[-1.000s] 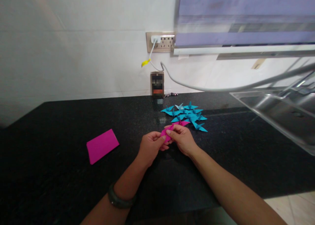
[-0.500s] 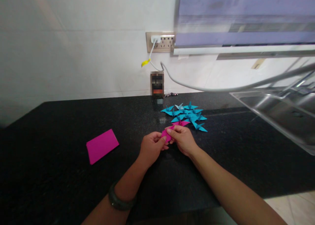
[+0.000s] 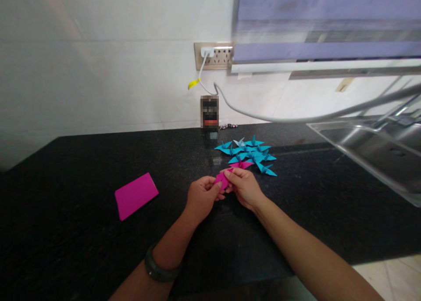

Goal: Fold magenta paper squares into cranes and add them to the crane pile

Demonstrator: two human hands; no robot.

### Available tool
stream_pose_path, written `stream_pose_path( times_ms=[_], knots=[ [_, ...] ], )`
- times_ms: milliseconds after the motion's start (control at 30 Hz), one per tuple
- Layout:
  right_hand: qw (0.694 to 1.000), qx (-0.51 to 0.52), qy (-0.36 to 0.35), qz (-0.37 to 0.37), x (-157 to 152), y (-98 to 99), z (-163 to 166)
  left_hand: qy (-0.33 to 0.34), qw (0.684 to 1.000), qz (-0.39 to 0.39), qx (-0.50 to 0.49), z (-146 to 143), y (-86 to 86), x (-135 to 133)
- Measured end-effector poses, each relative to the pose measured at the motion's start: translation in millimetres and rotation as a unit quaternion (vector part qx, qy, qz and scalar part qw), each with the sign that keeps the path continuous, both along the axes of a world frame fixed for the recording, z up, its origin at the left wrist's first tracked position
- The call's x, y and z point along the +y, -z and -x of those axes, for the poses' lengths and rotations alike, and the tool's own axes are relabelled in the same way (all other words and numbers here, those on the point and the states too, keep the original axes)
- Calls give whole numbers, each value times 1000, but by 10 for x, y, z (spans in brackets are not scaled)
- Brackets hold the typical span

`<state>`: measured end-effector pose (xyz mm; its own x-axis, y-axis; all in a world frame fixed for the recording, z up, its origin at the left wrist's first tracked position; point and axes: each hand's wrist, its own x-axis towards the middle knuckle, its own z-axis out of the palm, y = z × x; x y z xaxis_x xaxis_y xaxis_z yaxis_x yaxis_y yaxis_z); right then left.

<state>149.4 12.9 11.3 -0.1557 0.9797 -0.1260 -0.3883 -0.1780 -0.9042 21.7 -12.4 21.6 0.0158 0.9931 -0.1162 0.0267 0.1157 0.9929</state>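
Note:
A small folded piece of pink paper (image 3: pixel 222 181) is pinched between my two hands above the black counter. My left hand (image 3: pixel 204 196) grips its left side, thumb on top and fingers curled beneath. On the other side my right hand (image 3: pixel 245 187) presses its thumb near the paper's upper right edge. Just beyond my right hand lies a pink paper crane (image 3: pixel 241 164). Behind it sits a cluster of several blue paper cranes (image 3: pixel 251 155), with one pale crane (image 3: pixel 240 142) among them. The fingers partly cover the folded paper, so its full shape is hidden.
A stack of pink paper (image 3: pixel 136 196) lies on the black counter (image 3: pixel 82 169) to the left. Against the wall stands a blurred dark box or device (image 3: pixel 209 112) beside a beaded string (image 3: pixel 228 126). A grey cable (image 3: pixel 263 117) runs from the socket. The metal sink (image 3: pixel 378 160) is at right.
The paper's outline between the fingers differs slightly, looking a bit more rounded. Both hands stay nearly in place, and the cranes and the paper stack have not moved.

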Motion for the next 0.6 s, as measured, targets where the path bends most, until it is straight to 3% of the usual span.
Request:
stream_pose_path(
  times_ms=[333, 433, 600],
  knots=[
    [997, 54, 35, 47, 76, -31, -52, -2, 1000, 9, -9, -10, -7, -19],
    [997, 50, 43, 34, 120, -30, -111, -17, 1000, 24, -10, -18, -2, -15],
    [997, -57, 36, -48, 78, 18, -66, -15, 1000, 11, 4, -6, 6, -3]
  ],
)
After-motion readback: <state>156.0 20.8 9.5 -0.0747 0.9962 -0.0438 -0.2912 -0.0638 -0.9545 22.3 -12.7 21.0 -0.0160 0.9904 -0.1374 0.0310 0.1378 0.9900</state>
